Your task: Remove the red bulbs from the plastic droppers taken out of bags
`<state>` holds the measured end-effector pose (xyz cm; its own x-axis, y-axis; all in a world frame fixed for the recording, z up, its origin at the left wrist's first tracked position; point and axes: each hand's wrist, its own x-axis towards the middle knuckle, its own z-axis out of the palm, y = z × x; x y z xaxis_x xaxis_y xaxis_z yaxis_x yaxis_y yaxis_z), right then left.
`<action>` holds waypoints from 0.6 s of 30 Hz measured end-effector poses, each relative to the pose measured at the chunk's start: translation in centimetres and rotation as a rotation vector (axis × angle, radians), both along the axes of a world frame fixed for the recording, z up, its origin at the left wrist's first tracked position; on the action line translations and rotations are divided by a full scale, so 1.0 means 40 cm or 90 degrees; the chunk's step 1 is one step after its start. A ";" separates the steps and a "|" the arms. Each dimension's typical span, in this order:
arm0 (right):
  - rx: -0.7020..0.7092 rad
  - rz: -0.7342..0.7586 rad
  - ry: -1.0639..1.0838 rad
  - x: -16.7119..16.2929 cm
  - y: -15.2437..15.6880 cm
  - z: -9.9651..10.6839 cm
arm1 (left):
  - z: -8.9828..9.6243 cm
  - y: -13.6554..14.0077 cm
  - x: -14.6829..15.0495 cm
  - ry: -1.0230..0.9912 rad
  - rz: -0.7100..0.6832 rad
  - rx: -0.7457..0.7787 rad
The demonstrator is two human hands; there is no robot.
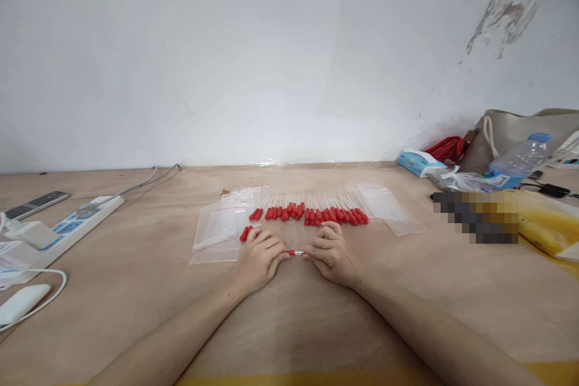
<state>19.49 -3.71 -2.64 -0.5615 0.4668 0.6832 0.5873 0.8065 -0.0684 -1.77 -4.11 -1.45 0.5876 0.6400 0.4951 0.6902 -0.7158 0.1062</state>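
Evidently, joining seemed to be the step in hand: a red bulb (290,252) met a clear tube (298,253), both on the near side of the row of red-bulbed droppers (336,215). The grip of the left hand (263,258) was closed on the bulb, and that of the right hand (333,255) pinched the tube, so the two lay nearly in line; how far one sat inside the other was too small to tell. More clear tubes (296,232) lay on the surface (289,319), just on the near side of the row, and two red pieces (245,233) lay near its left end. A plastic bag (210,229) lay beyond each end of the row. The next move, as I judged it, called for steady pressure along the tube's length, with neither end tipped aside.
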 end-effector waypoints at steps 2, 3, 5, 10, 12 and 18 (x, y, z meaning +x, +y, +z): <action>-0.007 0.001 0.007 -0.001 0.000 -0.003 | 0.002 -0.002 0.000 -0.003 0.001 -0.008; -0.010 0.001 0.012 -0.001 0.001 -0.005 | 0.003 -0.003 0.000 -0.003 0.000 -0.013; -0.012 0.000 0.023 -0.001 0.001 -0.009 | 0.003 -0.004 -0.001 -0.003 -0.001 -0.020; 0.015 0.002 0.059 0.014 0.009 -0.015 | -0.004 -0.003 -0.014 -0.048 0.011 -0.039; 0.017 -0.028 0.096 0.023 0.017 -0.017 | -0.004 0.003 -0.025 -0.110 0.034 -0.058; -0.051 -0.105 0.127 0.006 0.028 -0.024 | 0.041 0.034 -0.077 -0.316 0.143 -0.031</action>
<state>19.73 -2.60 -3.59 -0.3313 0.5978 0.7300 0.6781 0.6888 -0.2563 -4.86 -2.74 0.18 0.1377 0.7521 0.6445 0.6838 -0.5429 0.4874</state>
